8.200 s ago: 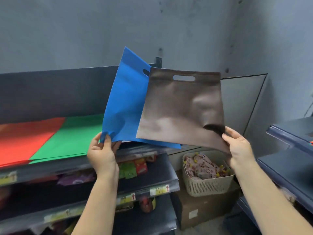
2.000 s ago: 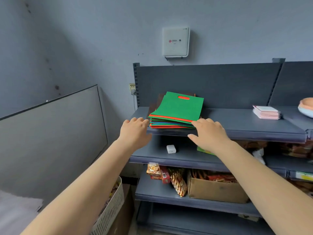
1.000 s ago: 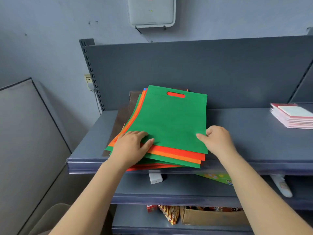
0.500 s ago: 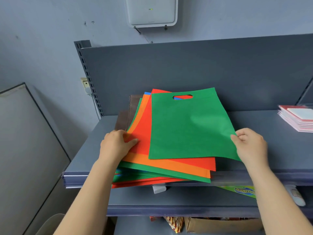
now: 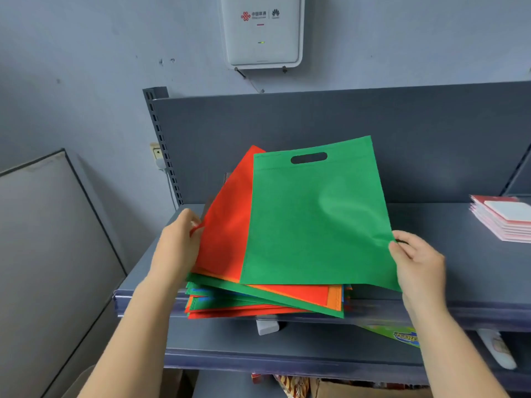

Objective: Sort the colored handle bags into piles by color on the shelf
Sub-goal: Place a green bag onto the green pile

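Note:
A mixed stack of handle bags (image 5: 258, 303) in green, red, orange and blue lies at the front edge of the grey shelf (image 5: 474, 271). My right hand (image 5: 416, 262) pinches the lower right corner of a green bag (image 5: 313, 219) and holds it raised and tilted above the stack. My left hand (image 5: 181, 248) grips the left edge of a red bag (image 5: 227, 225), which is also lifted off the stack. The green bag overlaps the red one.
A pile of pink and white cards (image 5: 505, 219) sits on the shelf at the right. A white router box (image 5: 261, 30) hangs on the wall above. Lower shelves hold a small white adapter (image 5: 267, 326) and packaged goods. A grey panel (image 5: 43, 254) leans at the left.
Both hands have lifted their bags higher off the stack. The green bag has swung up and to the right, and the red bag has tilted up under my left hand.

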Motion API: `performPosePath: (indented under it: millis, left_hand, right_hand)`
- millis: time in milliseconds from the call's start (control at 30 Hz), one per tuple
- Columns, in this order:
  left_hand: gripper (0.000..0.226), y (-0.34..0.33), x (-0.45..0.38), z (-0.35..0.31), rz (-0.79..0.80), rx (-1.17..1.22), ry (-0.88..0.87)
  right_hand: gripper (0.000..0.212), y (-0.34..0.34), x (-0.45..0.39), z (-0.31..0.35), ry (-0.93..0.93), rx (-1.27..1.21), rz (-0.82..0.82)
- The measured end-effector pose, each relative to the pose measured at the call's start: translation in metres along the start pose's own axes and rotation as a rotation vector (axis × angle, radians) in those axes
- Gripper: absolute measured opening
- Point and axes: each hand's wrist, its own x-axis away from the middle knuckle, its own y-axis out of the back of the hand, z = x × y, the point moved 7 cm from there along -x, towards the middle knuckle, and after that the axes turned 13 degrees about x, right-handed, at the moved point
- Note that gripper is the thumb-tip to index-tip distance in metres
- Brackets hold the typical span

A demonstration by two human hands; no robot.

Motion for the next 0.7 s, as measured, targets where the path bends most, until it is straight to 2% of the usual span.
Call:
performPosePath:
  millis: [67, 200, 333, 500, 700]
  left_hand:
    - [0.012, 0.018, 0.013, -0.001, -0.070, 0.103, 0.001]
    - [0.016, 0.054, 0.056, 0.005, -0.258, 0.258, 0.063]
    - [0.016, 0.087, 0.118, 0.017, -0.453, 0.359, 0.103]
    - [0.022, 0.137, 0.211, 0.035, -0.708, 0.462, 0.175]
    - [0.026, 0.220, 0.341, 0.030, -0.997, 0.440, 0.120]
  right_hand:
    - [0.036, -0.004, 0.009, 0.008, -0.029, -0.093, 0.054]
    - [0.029, -0.012, 0.030, 0.026, -0.059, -0.251, 0.168]
    - [0.031, -0.019, 0.058, 0.043, -0.082, -0.351, 0.281]
    - [0.029, -0.040, 0.106, 0.056, -0.126, -0.431, 0.529]
    - [0.027, -0.081, 0.193, 0.070, -0.213, -0.489, 0.847]
